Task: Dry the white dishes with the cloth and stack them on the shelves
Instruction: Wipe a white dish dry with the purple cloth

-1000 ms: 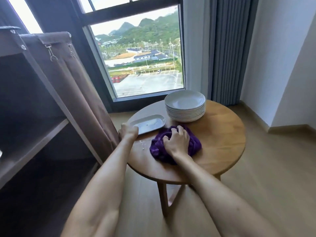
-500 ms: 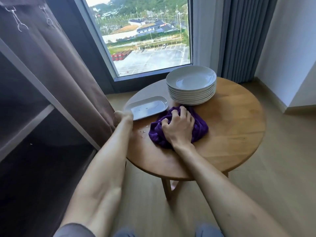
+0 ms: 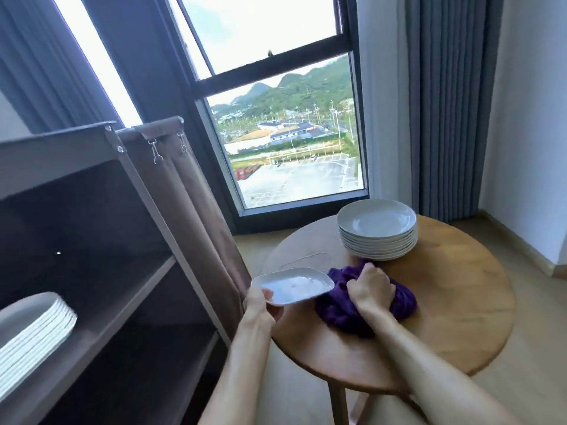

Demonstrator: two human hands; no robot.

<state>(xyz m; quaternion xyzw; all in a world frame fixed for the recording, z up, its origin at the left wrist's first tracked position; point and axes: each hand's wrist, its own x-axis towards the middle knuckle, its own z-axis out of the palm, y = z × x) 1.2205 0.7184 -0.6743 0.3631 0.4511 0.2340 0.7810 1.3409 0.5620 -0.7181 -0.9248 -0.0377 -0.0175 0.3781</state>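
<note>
Fingers of left hand (image 3: pixel 261 302) pinch the near corner of the white rounded-rectangular ceramic dish (image 3: pixel 293 285); it has come up off the round wooden table (image 3: pixel 460 317), leaving a wet outline just beyond. Right hand (image 3: pixel 369 291), beside the dish, clenches the bunched purple cloth (image 3: pixel 337 311). Wiping looks next. White round plate stack (image 3: pixel 378 230) waits beyond; dried stack (image 3: pixel 33 329) sits on the brown fabric shelf (image 3: pixel 116 305), far left.
</note>
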